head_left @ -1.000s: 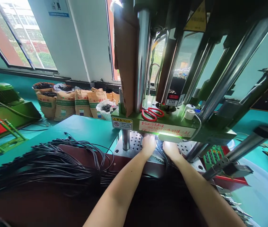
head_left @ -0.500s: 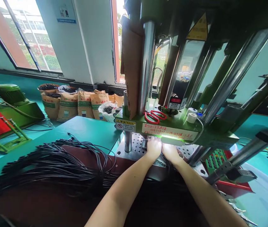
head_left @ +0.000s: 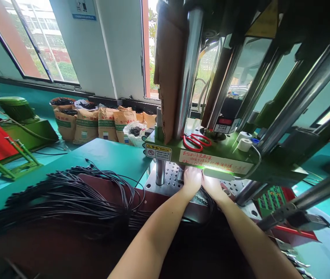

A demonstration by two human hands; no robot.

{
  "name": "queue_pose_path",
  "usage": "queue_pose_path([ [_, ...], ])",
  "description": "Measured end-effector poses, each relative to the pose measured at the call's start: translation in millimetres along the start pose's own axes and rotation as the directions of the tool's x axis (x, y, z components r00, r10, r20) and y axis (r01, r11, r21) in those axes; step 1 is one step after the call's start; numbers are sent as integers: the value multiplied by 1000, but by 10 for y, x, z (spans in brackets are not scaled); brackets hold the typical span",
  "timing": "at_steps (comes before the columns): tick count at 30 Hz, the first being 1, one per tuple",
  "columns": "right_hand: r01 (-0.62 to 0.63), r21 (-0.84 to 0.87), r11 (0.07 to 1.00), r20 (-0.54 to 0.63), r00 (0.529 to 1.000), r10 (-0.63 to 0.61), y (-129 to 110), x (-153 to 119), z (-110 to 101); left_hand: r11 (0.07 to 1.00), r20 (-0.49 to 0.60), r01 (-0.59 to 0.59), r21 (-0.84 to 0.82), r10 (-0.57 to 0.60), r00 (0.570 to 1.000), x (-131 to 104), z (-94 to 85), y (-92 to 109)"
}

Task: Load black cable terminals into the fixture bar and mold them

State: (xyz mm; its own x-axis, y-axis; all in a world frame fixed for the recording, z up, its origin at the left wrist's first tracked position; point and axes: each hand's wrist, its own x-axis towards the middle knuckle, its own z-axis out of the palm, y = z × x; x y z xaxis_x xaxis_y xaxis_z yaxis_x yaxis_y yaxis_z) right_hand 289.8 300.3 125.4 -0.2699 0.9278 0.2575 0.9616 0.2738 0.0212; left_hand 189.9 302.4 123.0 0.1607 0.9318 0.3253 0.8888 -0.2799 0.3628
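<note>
Under the upper block of a green press (head_left: 167,141), my left hand (head_left: 192,178) and my right hand (head_left: 211,186) are side by side, almost touching. Both reach over the perforated metal bed (head_left: 169,176), with fingers curled in at a dark metal block (head_left: 180,175). The fingertips point away from me, so what they grip is hidden. Black cable (head_left: 210,203) hangs down by my right wrist. To the left, a large bundle of black cables (head_left: 86,197) lies across a brown board (head_left: 95,184).
Red-handled scissors (head_left: 196,142) and white rolls (head_left: 244,144) rest on the press block. A steel column (head_left: 160,172) stands left of my hands. A green table (head_left: 106,151) and filled sacks (head_left: 87,124) are beyond. Metal tools (head_left: 297,261) lie at lower right.
The view has shifted slightly, so the press appears a little larger and further right. Both hands stay at the same spot under the block, with only a slight shift of the fingers.
</note>
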Motion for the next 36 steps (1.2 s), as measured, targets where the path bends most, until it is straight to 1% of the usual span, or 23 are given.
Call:
queue_pose_path([
  [4, -18, -2, 1000, 1, 1000, 18, 4, -6, -48, 997, -22, 66, -26, -66, 998, -25, -100, 22],
  [7, -33, -4, 999, 12, 999, 33, -2, -47, -107, 987, -43, 156, -41, -158, 987, -123, -146, -22],
  [9, -36, 3, 999, 31, 999, 36, -33, -80, -130, 972, -39, 228, -61, -230, 972, -193, -140, -80],
  [11, -36, 18, 999, 61, 998, 34, -91, -100, -134, 951, -9, 295, -88, -297, 955, -231, -109, -138],
  [13, -39, 32, 999, 95, 995, 36, -162, -99, -124, 933, 29, 340, -118, -339, 940, -227, -68, -181],
  [15, -53, 35, 998, 126, 991, 48, -227, -81, -112, 922, 51, 360, -144, -356, 933, -199, -32, -204],
  [18, -71, 27, 997, 150, 987, 66, -284, -47, -97, 917, 57, 361, -170, -357, 932, -168, -7, -221],
  [22, -72, 13, 997, 137, 988, 70, -295, -21, -60, 927, 56, 334, -171, -330, 942, -176, -14, -255],
  [27, -92, 1, 996, 129, 987, 91, -292, 1, 5, 947, 69, 295, -125, -289, 955, -160, -31, -295],
  [30, -98, 4, 995, 128, 987, 97, -301, -1, -1, 959, 75, 272, -74, -267, 961, -138, -66, -303],
  [34, -95, 10, 995, 116, 989, 93, -287, -47, -54, 980, 70, 200, 6, -200, 977, -118, -157, -309],
  [36, -97, 10, 995, 109, 989, 96, -267, -71, -65, 992, 67, 122, 31, -123, 990, -115, -199, -311],
])
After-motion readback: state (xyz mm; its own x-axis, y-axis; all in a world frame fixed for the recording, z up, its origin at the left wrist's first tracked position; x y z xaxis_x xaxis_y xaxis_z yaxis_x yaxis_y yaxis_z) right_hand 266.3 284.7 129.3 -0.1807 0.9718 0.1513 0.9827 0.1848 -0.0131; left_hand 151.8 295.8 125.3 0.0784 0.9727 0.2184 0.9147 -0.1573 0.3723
